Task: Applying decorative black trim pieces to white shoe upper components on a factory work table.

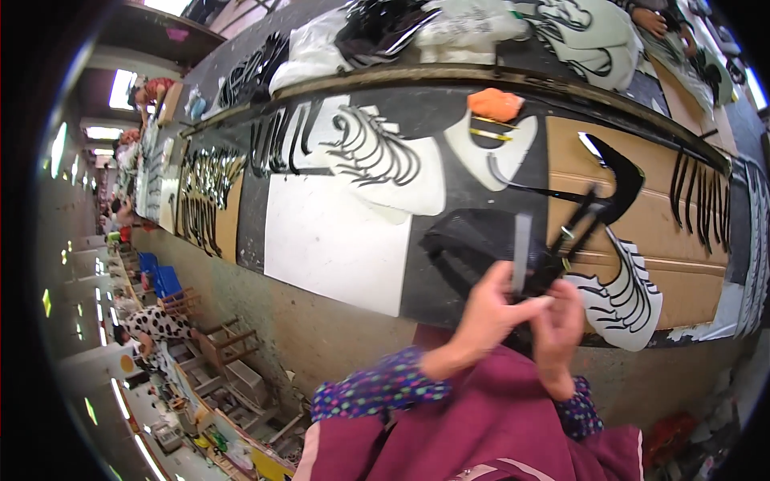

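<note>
Your left hand [485,313] was right of the white board [337,244], thumb and fingers pinched on the black strap [549,268]. Your right hand [559,321], a little farther right of the board, had its fingers closed on the lower end of the same strap; blur hid the exact grip. The strap, with small shiny metal fittings, was held up right of the board. A grey strip [521,252] stood at your left fingertips, right of the board; could not tell whether you gripped it too. Black pouch [469,236] lay on the dark table [253,220] just right of the board. Farther right of the board, cardboard [682,264] bore a row of black strips [702,200], and a pale pad [634,317] with curved dark strips overlapped its near edge. A white pad [431,192] bearing curved strips [377,152] lay at the board's far right corner. Orange bundle [495,104] sat beyond the board, to its right. A long rail [385,80] ran beyond the board. Well left of the board, across the aisle, a person in spotted clothing [156,322] was bent forward.
</note>
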`<action>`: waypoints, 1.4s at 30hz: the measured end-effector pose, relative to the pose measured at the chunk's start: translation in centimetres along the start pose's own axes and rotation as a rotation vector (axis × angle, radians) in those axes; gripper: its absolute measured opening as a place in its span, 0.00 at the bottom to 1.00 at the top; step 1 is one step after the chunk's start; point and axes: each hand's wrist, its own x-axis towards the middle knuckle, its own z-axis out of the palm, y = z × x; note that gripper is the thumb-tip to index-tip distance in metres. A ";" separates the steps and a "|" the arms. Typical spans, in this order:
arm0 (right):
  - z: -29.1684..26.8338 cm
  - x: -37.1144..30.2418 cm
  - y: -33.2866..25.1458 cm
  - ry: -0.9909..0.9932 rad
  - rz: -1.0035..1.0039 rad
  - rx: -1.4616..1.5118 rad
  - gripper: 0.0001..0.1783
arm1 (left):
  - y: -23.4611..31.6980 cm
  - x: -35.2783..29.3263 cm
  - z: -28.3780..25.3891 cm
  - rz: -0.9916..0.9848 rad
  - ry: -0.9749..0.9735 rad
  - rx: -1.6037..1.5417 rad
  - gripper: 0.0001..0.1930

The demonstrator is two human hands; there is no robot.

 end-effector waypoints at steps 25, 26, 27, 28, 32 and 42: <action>-30.8 8.4 5.1 0.693 0.059 -0.409 0.12 | 5.5 13.9 -13.5 0.552 0.248 1.001 0.27; -36.1 9.5 6.2 0.780 0.024 -0.483 0.11 | 3.3 15.8 -8.0 0.438 0.122 0.794 0.23; -42.2 10.4 7.3 0.877 -0.006 -0.571 0.10 | 1.3 18.2 -2.3 0.353 -0.081 0.788 0.22; -46.4 13.1 7.3 0.946 -0.011 -0.710 0.10 | 0.6 19.1 2.9 0.249 -0.182 0.712 0.21; -60.0 19.8 10.0 1.104 -0.078 -0.951 0.12 | -10.3 27.8 20.6 0.051 -0.363 0.796 0.27; -65.2 31.0 9.9 0.767 0.196 -1.143 0.24 | -20.7 36.3 38.7 0.297 0.084 1.169 0.39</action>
